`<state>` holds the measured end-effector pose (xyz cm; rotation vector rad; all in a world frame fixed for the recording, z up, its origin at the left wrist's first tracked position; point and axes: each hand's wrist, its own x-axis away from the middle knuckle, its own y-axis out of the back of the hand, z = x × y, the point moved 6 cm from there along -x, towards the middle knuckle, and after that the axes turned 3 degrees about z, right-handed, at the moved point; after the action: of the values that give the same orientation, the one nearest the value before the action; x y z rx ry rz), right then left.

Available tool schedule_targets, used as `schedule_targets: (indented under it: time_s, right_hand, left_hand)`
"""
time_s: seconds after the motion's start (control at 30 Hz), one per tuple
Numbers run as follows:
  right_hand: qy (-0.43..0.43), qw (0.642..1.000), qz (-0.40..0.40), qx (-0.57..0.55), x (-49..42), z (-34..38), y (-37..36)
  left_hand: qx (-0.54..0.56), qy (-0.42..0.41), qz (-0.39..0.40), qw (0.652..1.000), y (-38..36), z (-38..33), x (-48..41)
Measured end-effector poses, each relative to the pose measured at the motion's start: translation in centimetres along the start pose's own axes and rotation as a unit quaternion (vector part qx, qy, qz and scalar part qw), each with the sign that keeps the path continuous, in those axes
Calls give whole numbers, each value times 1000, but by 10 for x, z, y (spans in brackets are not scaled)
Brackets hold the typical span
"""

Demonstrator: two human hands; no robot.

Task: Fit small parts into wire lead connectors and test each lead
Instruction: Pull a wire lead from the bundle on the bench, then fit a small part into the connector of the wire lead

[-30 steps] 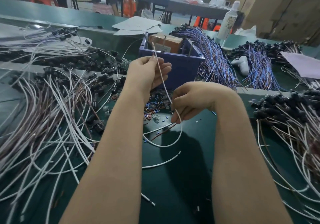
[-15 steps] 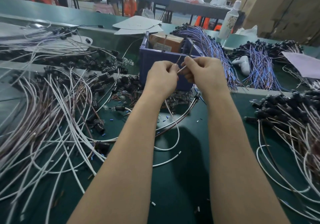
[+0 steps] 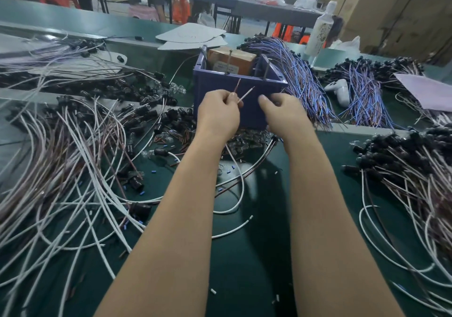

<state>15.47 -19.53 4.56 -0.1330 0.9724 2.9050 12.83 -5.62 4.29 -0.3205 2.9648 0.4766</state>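
Observation:
My left hand (image 3: 217, 114) pinches the two bared ends of a wire lead (image 3: 245, 93), which stick up in front of the blue bin (image 3: 227, 83). The lead's white and brown wires (image 3: 241, 182) loop down onto the green table below my wrists. My right hand (image 3: 281, 111) hovers just right of those ends with its fingers loosely curled and nothing visible in them. A heap of small clear and copper-coloured parts (image 3: 247, 140) lies at the foot of the bin, partly hidden by my hands.
Piles of white and brown leads with black connectors lie at the left (image 3: 68, 160) and the right (image 3: 411, 170). Blue-purple wire bundles (image 3: 300, 81) spread behind the bin. A cardboard box (image 3: 231, 61) sits inside the bin. A white bottle (image 3: 319, 32) stands at the back.
My right hand has let go of the wire ends and moved a little to the right. The two bared ends now stand apart above my left hand.

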Motion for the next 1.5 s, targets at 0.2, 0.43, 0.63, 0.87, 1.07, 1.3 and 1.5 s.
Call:
schedule_targets:
  time_s: [0.2, 0.43, 0.63, 0.87, 1.07, 1.3, 1.5]
  right_hand:
    - [22, 986, 158, -45, 13, 20, -17]
    - [-27, 964, 223, -141, 20, 18, -35]
    - [52, 971, 222, -75, 18, 25, -47]
    - [76, 969, 148, -180, 14, 25, -45]
    - [63, 968, 111, -216, 10, 20, -45]
    - [15, 979, 52, -195, 5, 11, -41]
    - [0, 980, -30, -198, 6, 12, -34]
  left_hand:
    - [18, -6, -30, 999, 4, -1, 0]
    - [66, -1, -44, 997, 5, 2, -3]
    - [119, 3, -68, 991, 6, -1, -2]
    - [153, 18, -50, 987, 5, -3, -1]
    - [31, 33, -10, 999, 1, -3, -2]
    - [-233, 31, 73, 969, 1, -2, -2]
    - [-173, 40, 39, 983, 14, 3, -4]
